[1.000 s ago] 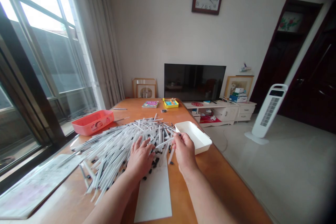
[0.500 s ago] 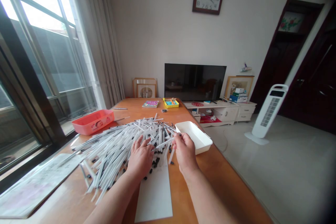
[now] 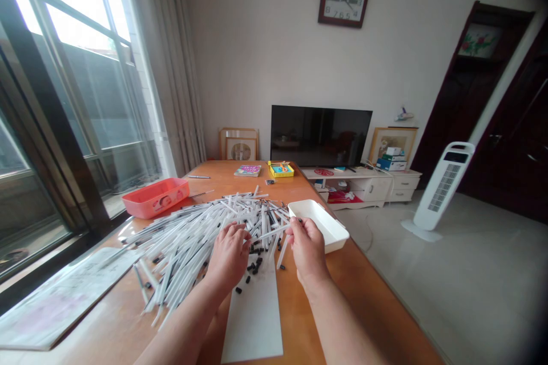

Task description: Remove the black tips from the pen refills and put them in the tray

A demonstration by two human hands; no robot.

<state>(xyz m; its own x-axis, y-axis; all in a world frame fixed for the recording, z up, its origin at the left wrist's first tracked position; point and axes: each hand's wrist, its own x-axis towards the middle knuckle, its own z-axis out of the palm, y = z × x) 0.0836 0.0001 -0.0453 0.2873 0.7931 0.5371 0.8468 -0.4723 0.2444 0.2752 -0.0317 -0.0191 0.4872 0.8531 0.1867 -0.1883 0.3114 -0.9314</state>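
One thin white plastic pen tube (image 3: 270,232) is pinched by the right hand (image 3: 306,246) at frame centre, while the left hand (image 3: 229,255) is laid on the heap of like tubes (image 3: 192,234), its grip impossible to tell.

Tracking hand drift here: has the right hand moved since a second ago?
No. The right hand still pinches a pen tube at the white tray's near-left corner, as before.
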